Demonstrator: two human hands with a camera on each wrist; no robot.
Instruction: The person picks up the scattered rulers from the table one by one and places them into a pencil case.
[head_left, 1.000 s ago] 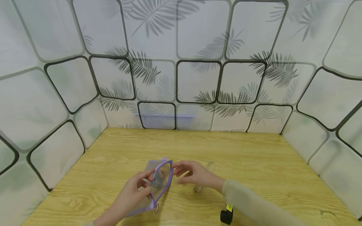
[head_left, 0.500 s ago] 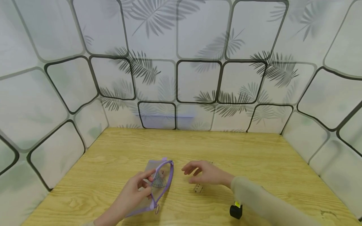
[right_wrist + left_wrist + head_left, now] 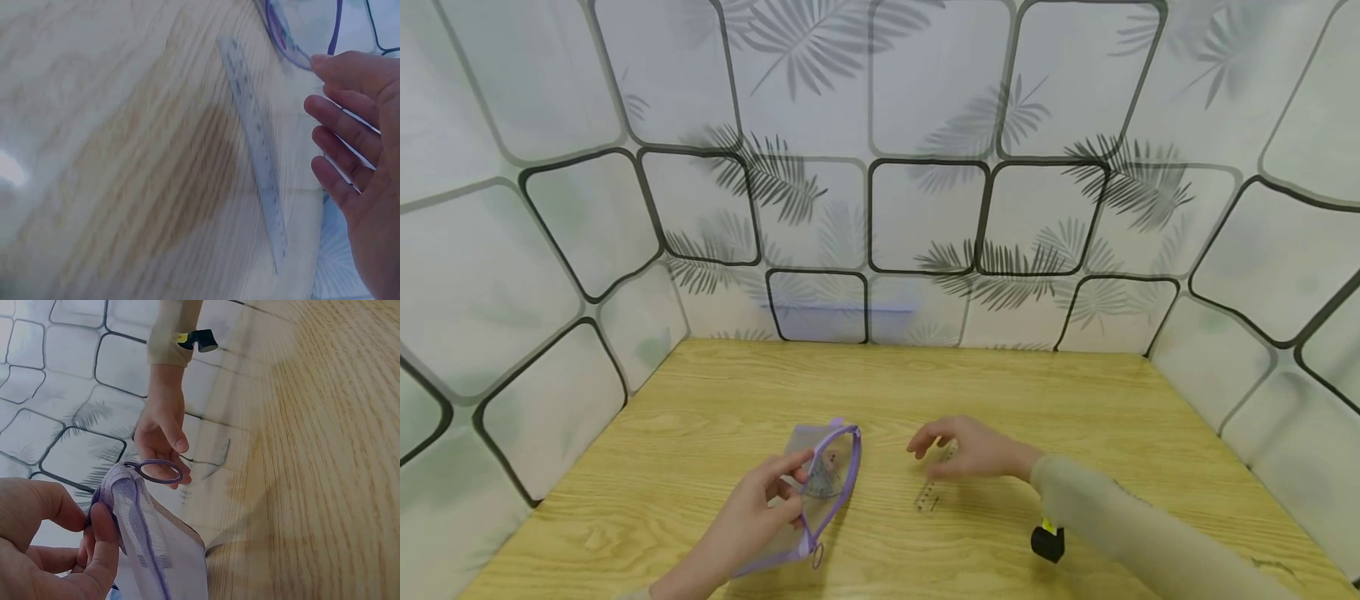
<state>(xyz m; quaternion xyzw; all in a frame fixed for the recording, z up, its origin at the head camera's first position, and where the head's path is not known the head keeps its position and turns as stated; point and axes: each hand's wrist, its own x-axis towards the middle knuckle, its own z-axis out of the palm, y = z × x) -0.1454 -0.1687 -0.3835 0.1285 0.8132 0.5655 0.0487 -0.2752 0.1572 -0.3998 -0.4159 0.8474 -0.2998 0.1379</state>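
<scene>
While the left hand [image 3: 752, 508] pinches the near lip of the pouch [image 3: 816, 492] between thumb and curled fingers, holding its mouth agape, the right hand [image 3: 973, 450] hovers just over the ruler [image 3: 934, 483], fingers loosely spread and gripping nothing. From the right wrist view the palm [image 3: 369, 156] stands beside the ruler [image 3: 256, 150], close to it but apart.

That ruler is a thin clear strip lying flat on the table [image 3: 1075, 417], just right of the pouch. I judge it light, stiff along its length and a little slick; flat as it lies, it gives little edge to catch. Its near end pokes out past the hand, and a pinch there or along the long edges, nails under the rim, looks the likeliest hold. It may snap if bent hard.

As for the pouch, it is soft mesh with a purple zip [image 3: 147, 544] and a ring pull [image 3: 157, 470], floppy enough that it needs the left hand to keep the opening wide. Something sits inside, greyish with a spot of pink, showing through the mesh [image 3: 823, 475]; I cannot tell what it is from here.

Beyond the hands, a small black device with a yellow tag [image 3: 1047, 540] rides under the right sleeve [image 3: 1120, 533]. Leaf-printed panels [image 3: 925, 217] wall in the table on three sides.
</scene>
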